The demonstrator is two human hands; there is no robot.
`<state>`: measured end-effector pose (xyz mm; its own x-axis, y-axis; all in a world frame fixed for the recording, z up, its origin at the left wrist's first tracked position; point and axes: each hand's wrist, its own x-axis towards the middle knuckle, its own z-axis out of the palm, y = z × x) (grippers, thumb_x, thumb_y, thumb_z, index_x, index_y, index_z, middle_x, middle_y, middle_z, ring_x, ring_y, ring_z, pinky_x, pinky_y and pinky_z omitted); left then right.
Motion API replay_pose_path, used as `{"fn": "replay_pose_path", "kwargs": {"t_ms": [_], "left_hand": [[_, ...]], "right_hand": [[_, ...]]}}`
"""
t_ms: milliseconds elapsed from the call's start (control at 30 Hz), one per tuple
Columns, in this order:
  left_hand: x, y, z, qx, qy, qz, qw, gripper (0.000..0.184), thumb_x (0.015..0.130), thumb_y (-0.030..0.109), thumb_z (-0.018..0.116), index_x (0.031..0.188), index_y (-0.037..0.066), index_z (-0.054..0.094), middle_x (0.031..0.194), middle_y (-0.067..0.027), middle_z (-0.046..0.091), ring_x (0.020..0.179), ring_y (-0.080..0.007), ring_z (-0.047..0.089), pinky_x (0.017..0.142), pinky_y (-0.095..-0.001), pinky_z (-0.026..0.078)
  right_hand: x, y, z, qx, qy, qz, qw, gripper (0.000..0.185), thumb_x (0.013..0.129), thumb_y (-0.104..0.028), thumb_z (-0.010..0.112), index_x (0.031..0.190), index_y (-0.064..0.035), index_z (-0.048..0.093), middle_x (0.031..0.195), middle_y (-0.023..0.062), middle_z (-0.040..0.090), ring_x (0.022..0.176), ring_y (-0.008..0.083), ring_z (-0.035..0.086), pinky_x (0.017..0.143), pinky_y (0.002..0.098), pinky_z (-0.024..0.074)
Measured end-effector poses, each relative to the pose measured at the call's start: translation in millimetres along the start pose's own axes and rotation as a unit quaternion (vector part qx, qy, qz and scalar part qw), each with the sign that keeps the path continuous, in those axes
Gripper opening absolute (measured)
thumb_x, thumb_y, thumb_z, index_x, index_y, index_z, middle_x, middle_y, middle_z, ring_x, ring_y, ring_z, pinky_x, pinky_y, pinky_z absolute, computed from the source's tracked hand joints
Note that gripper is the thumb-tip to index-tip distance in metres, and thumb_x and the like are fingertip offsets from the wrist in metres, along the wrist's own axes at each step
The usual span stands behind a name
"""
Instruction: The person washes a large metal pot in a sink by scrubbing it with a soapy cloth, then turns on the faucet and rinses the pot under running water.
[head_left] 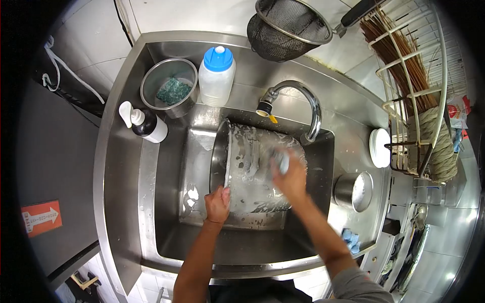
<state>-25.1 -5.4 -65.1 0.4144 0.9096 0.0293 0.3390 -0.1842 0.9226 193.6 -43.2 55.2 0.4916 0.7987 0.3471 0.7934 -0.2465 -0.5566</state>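
Observation:
A large metal pot [262, 182] lies on its side in the steel sink [166, 222], its mouth toward the left and its wall streaked with suds. My left hand [217, 204] is closed around the near part of its rim. Against the upper-facing wall, right of the pot's handle [253, 155], my right hand [293, 178] presses a pale grey-blue scrubbing pad [281, 160]. Motion blurs this hand and the pad, so the pad's exact kind is unclear. Above the pot arches the chrome faucet [314, 106].
Along the sink's back left stand a pump bottle [151, 129], a metal container [169, 108] with a green scouring pad, and a blue-capped bottle [217, 81]. A mesh strainer [285, 33] hangs behind. At right are a small pot [348, 192], white lids [379, 148] and a wire rack [414, 96].

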Motion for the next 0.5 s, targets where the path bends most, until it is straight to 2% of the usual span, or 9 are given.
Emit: {"fn": "replay_pose_path", "kwargs": {"t_ms": [67, 133, 200, 267, 300, 367, 400, 467, 500], "left_hand": [[2.0, 17.4, -6.6, 0.104, 0.000, 0.040, 0.994, 0.021, 0.089, 0.012, 0.060, 0.073, 0.001, 0.052, 0.059, -0.0207, 0.053, 0.055, -0.0410, 0.056, 0.051, -0.0461, 0.043], [-2.9, 9.2, -4.2, 0.091, -0.007, 0.036, 0.995, 0.019, 0.087, 0.011, 0.062, 0.073, 0.001, 0.053, 0.058, -0.0203, 0.054, 0.054, -0.0408, 0.056, 0.051, -0.0459, 0.043], [2.9, 2.3, -2.1, 0.080, -0.004, 0.032, 0.996, 0.018, 0.086, 0.010, 0.064, 0.074, 0.002, 0.054, 0.058, -0.0200, 0.054, 0.053, -0.0406, 0.056, 0.051, -0.0457, 0.043], [-3.2, -0.5, -3.1, 0.070, 0.001, 0.077, 0.995, 0.016, 0.088, 0.009, 0.063, 0.075, 0.002, 0.056, 0.056, -0.0174, 0.054, 0.053, -0.0348, 0.058, 0.049, -0.0440, 0.041], [-9.0, -0.4, -3.1, 0.067, 0.000, 0.073, 0.995, 0.016, 0.088, 0.009, 0.063, 0.075, 0.002, 0.056, 0.056, -0.0174, 0.054, 0.053, -0.0348, 0.058, 0.049, -0.0440, 0.041], [-10.5, -4.4, -3.7, 0.087, 0.009, 0.090, 0.992, 0.017, 0.086, 0.010, 0.065, 0.075, 0.002, 0.055, 0.055, -0.0176, 0.054, 0.051, -0.0368, 0.057, 0.048, -0.0440, 0.043], [-10.9, -8.3, -4.7, 0.093, 0.018, 0.094, 0.991, 0.017, 0.085, 0.010, 0.065, 0.074, 0.002, 0.054, 0.055, -0.0176, 0.054, 0.050, -0.0374, 0.057, 0.047, -0.0440, 0.044], [-21.9, -18.3, -4.0, 0.068, 0.001, 0.121, 0.990, 0.019, 0.085, 0.012, 0.065, 0.075, 0.001, 0.054, 0.055, -0.0169, 0.054, 0.050, -0.0354, 0.058, 0.047, -0.0434, 0.046], [-25.3, -18.9, -4.3, 0.069, 0.006, 0.115, 0.991, 0.019, 0.085, 0.012, 0.065, 0.075, 0.001, 0.054, 0.055, -0.0169, 0.054, 0.050, -0.0354, 0.058, 0.047, -0.0434, 0.046]], "right_hand": [[-16.3, -32.5, 14.7, 0.029, -0.015, 0.028, 0.999, 0.037, 0.077, -0.022, 0.070, 0.111, -0.0105, 0.063, 0.098, 0.0185, 0.067, 0.089, 0.0370, 0.067, 0.079, 0.0434, 0.0546], [5.3, -42.0, 34.4, -0.105, -0.092, 0.008, 0.990, 0.046, 0.079, -0.027, 0.065, 0.120, -0.0079, 0.058, 0.108, 0.0182, 0.066, 0.094, 0.0380, 0.065, 0.077, 0.0453, 0.0545], [73.6, -24.8, 50.3, -0.163, -0.223, 0.115, 0.954, 0.044, 0.079, -0.030, 0.065, 0.116, -0.0081, 0.062, 0.109, 0.0212, 0.065, 0.094, 0.0380, 0.066, 0.078, 0.0447, 0.0541], [111.3, 23.6, 83.1, -0.149, -0.312, 0.177, 0.922, 0.041, 0.079, -0.034, 0.066, 0.108, -0.0050, 0.064, 0.102, 0.0229, 0.067, 0.091, 0.0367, 0.067, 0.077, 0.0437, 0.0542], [96.1, 25.7, 79.1, -0.153, -0.314, 0.178, 0.920, 0.041, 0.079, -0.034, 0.066, 0.108, -0.0050, 0.064, 0.102, 0.0229, 0.067, 0.091, 0.0367, 0.067, 0.077, 0.0437, 0.0542], [59.3, 15.5, 63.6, -0.051, -0.116, 0.114, 0.985, 0.037, 0.081, -0.034, 0.068, 0.102, -0.0039, 0.064, 0.090, 0.0216, 0.069, 0.088, 0.0365, 0.067, 0.077, 0.0430, 0.0540], [43.9, 8.8, 57.0, -0.050, -0.119, 0.104, 0.986, 0.037, 0.081, -0.034, 0.068, 0.102, -0.0039, 0.064, 0.090, 0.0216, 0.069, 0.088, 0.0365, 0.067, 0.077, 0.0430, 0.0540], [20.3, 4.2, 43.6, 0.032, -0.096, -0.021, 0.995, 0.035, 0.082, -0.032, 0.072, 0.104, -0.0063, 0.064, 0.088, 0.0176, 0.070, 0.083, 0.0372, 0.068, 0.076, 0.0422, 0.0537], [32.1, 10.5, 45.1, 0.033, -0.104, -0.026, 0.994, 0.035, 0.082, -0.032, 0.072, 0.104, -0.0063, 0.064, 0.088, 0.0176, 0.070, 0.083, 0.0372, 0.068, 0.076, 0.0422, 0.0537]]}}
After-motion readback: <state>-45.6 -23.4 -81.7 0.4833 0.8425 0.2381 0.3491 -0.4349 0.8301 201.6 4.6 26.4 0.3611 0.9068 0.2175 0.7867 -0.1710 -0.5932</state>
